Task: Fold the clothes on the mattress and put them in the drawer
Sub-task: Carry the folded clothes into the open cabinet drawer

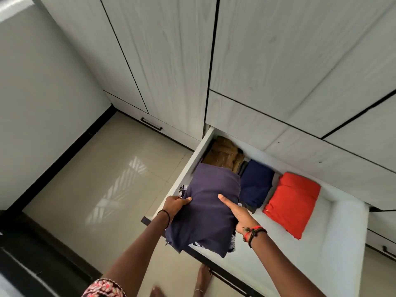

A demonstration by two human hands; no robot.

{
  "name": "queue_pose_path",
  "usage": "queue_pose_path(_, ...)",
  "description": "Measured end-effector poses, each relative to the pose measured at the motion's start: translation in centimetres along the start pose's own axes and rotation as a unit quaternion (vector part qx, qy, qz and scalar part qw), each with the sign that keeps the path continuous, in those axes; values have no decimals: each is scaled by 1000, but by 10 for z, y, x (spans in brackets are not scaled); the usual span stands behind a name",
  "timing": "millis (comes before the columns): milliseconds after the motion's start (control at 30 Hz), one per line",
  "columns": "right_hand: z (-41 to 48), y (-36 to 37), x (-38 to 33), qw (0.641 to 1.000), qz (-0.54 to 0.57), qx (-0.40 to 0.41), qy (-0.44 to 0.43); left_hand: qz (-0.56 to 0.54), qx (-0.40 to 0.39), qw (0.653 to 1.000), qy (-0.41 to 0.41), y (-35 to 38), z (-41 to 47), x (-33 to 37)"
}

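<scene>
- the purple cloth [205,211], folded, is held over the front left corner of the open drawer [201,153]. its near corner hangs out past the drawer front, over the floor [107,179].
- my left hand [174,205] pinches the cloth's left edge, thumb on top and fingers curled under.
- my right hand [240,215] holds the right edge with its thumb laid straight across the top. its fingers are hidden under the cloth, so i cannot tell how they lie.
- risk, as i judge it: if i let go here, the overhanging corner could drape over the front, then jam when the drawer shuts or drag the cloth to the floor.
- risk: i hold only the two side edges, so the lower layers could sag and the fold could come open on the way down.
- risk: a patterned cloth [182,190] shows from under the purple one. pushing the purple cloth in could ruck it up.
- risk: the navy cloth [256,183] lies just beside the purple one, and a skewed drop could land on it.
- in the drawer: a brown cloth [222,153] at the back left, the navy cloth in the middle, and a red cloth [292,202] to its right, all folded. white bare bottom shows at the front right.
- the drawer juts from the foot of a pale wardrobe [278,61] with its doors closed.
</scene>
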State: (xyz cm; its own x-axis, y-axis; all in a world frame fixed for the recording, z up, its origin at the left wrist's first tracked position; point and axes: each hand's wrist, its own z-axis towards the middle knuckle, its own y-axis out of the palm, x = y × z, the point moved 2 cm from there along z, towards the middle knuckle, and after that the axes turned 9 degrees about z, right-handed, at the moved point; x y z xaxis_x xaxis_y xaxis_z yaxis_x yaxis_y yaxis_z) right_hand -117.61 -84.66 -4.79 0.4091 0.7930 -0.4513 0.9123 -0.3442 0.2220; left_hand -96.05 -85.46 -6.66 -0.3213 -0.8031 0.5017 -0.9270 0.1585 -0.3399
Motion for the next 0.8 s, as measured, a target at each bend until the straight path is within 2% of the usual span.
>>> queue_pose_path(333,138,-33,66,997,29,21,65,54,22,998,2,50,125,-52)
queue_pose_path(533,185,-42,108,995,95,-3,29,11,6,1000,-12,73,172,-89)
queue_pose_path(800,214,-46,144,995,95,-4,-5,15,-28,999,-19,77,208,-123)
